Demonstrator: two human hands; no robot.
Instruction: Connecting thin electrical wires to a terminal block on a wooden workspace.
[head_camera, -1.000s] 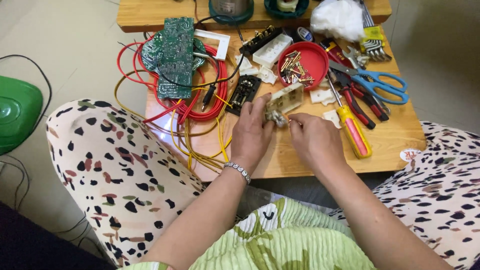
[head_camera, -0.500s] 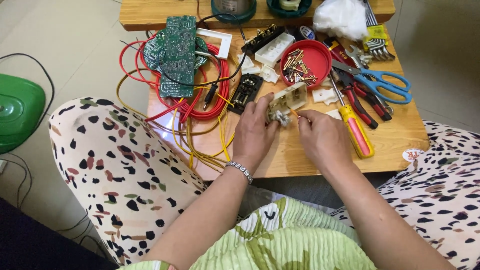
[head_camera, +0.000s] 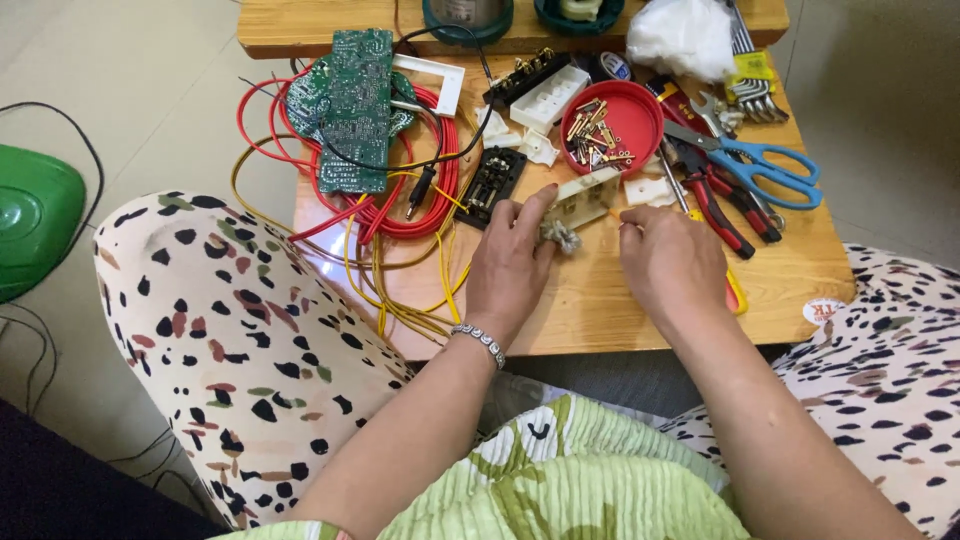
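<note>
My left hand (head_camera: 515, 262) holds a cream plastic socket part (head_camera: 588, 196) by its near end, thumb on top. A tuft of bare wire strands (head_camera: 560, 237) sticks out just below it. My right hand (head_camera: 672, 262) lies to the right, apart from the socket part. Its fingers curl down over a yellow-handled screwdriver (head_camera: 736, 293), of which only the handle end shows. Both hands rest on the small wooden table (head_camera: 600, 310) above my lap.
A red dish of brass screws (head_camera: 640, 112), blue scissors (head_camera: 775, 168) and red pliers (head_camera: 722, 205) lie behind my right hand. A green circuit board (head_camera: 352, 110), red and yellow wires (head_camera: 400, 215) and a black terminal block (head_camera: 490, 185) crowd the left. A green object (head_camera: 35, 215) sits on the floor.
My right hand has left the socket part and moved right onto the yellow screwdriver. My left hand still holds the socket part in about the same place.
</note>
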